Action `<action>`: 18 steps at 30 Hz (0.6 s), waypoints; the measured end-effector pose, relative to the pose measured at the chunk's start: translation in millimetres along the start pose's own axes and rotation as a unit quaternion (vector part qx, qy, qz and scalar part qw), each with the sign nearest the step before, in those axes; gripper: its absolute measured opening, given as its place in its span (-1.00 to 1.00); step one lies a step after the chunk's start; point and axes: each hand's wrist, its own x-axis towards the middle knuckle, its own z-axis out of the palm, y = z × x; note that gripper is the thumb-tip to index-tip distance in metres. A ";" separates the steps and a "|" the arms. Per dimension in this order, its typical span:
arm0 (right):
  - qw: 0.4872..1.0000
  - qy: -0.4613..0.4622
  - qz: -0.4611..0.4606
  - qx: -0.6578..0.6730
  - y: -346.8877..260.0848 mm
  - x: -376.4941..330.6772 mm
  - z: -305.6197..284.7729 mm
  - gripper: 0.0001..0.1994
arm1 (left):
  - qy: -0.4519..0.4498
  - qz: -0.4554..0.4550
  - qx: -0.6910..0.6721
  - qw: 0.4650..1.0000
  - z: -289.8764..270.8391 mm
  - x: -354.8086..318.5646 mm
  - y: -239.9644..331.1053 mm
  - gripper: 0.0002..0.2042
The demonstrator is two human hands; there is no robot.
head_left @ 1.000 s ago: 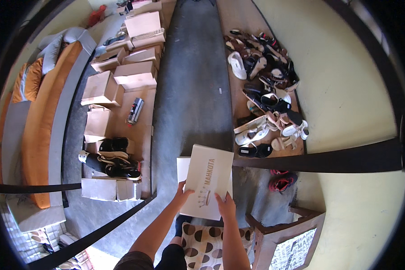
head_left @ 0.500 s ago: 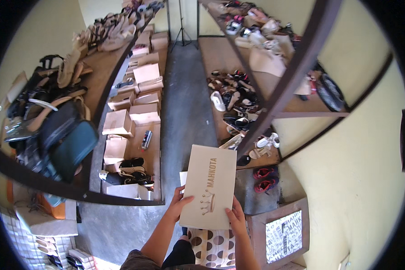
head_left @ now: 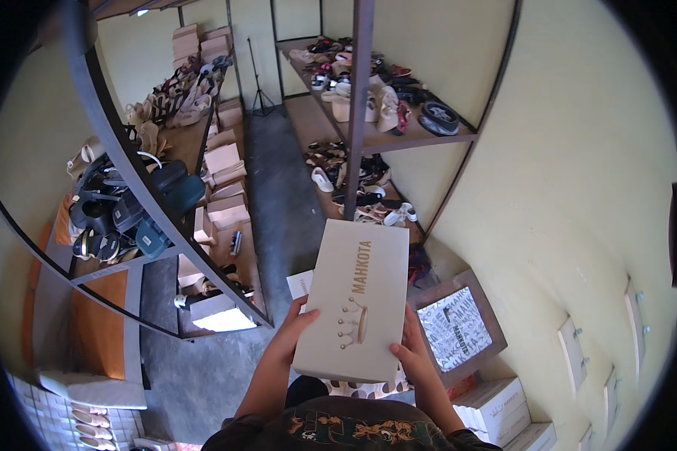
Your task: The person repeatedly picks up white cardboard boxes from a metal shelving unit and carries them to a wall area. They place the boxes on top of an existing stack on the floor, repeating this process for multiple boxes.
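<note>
I hold a pale shoebox (head_left: 353,316) with a gold crown printed on its lid, tilted in front of my chest. My left hand (head_left: 292,334) grips its left side, the thumb on the top face. Around the right edge wraps my right hand (head_left: 415,347), its thumb also on top. Fingers under the box are hidden. A white card-like piece (head_left: 299,284) sticks out behind the box on the left; what it belongs to is hidden. Under the box shows a strip of spotted cloth (head_left: 365,388).
Left shelves bear bags (head_left: 152,237), shoes (head_left: 192,98) and a row of cardboard boxes (head_left: 227,212). Right shelves hold piled shoes (head_left: 368,177). A dark metal post (head_left: 356,113) stands ahead. A framed board (head_left: 455,327) and white boxes (head_left: 496,410) are at lower right.
My view has tilted up and shifted, so the shelves appear lower and further left. The shoebox looks larger, with its near side now showing. Both hands keep hold of it.
</note>
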 end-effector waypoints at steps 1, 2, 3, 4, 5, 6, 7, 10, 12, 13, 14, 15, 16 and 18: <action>1.000 0.015 0.004 0.003 -5.8 -17.3 2.8 -0.09 | -0.007 -0.003 0.011 1.000 1.8 -12.2 -4.4 -0.44; 1.000 0.012 -0.001 -0.003 -9.1 -32.2 4.7 -0.08 | -0.017 -0.003 0.019 1.000 4.0 -24.0 -7.9 -0.44; 1.000 0.012 -0.008 -0.009 -10.8 -46.5 6.6 -0.08 | -0.028 -0.004 0.028 0.999 5.3 -34.7 -11.4 -0.44; 1.000 0.012 -0.014 -0.014 -11.4 -59.8 8.5 -0.07 | -0.040 -0.005 0.037 0.999 5.9 -44.9 -14.7 -0.44; 0.999 0.010 -0.026 -0.018 -9.0 -72.2 9.4 -0.08 | -0.050 -0.003 0.042 0.998 5.7 -55.2 -18.0 -0.44; 0.999 0.012 -0.042 -0.025 -4.6 -84.4 9.2 -0.09 | -0.067 -0.002 0.048 0.997 6.2 -63.4 -21.7 -0.45; 0.998 0.017 -0.057 -0.031 -2.6 -92.3 10.7 -0.10 | -0.084 -0.002 0.055 0.995 6.3 -68.3 -22.7 -0.45; 0.996 0.063 -0.054 -0.015 -14.3 -124.9 41.1 -0.12 | -0.114 -0.010 0.057 0.992 0.1 -82.8 -27.5 -0.45; 0.995 0.074 -0.060 -0.005 -9.7 -141.5 56.5 -0.13 | -0.132 -0.011 0.060 0.989 -7.8 -94.6 -27.5 -0.44; 0.995 0.084 -0.060 -0.003 -7.1 -150.9 62.5 -0.14 | -0.138 -0.018 0.066 0.988 -10.3 -99.9 -26.4 -0.44; 0.994 0.094 -0.063 0.000 -3.0 -159.3 70.4 -0.14 | -0.144 -0.024 0.073 0.987 -12.8 -105.1 -24.6 -0.45; 0.993 0.103 -0.063 0.001 2.2 -169.7 77.2 -0.14 | -0.150 -0.032 0.076 0.985 -15.9 -110.4 -27.3 -0.45; 0.992 0.112 -0.063 0.001 6.6 -179.6 83.5 -0.14 | -0.157 -0.029 0.081 0.984 -21.4 -115.3 -31.7 -0.45; 0.991 0.117 -0.070 -0.004 12.1 -200.0 94.8 -0.13 | -0.174 -0.020 0.093 0.980 -34.2 -124.4 -42.0 -0.45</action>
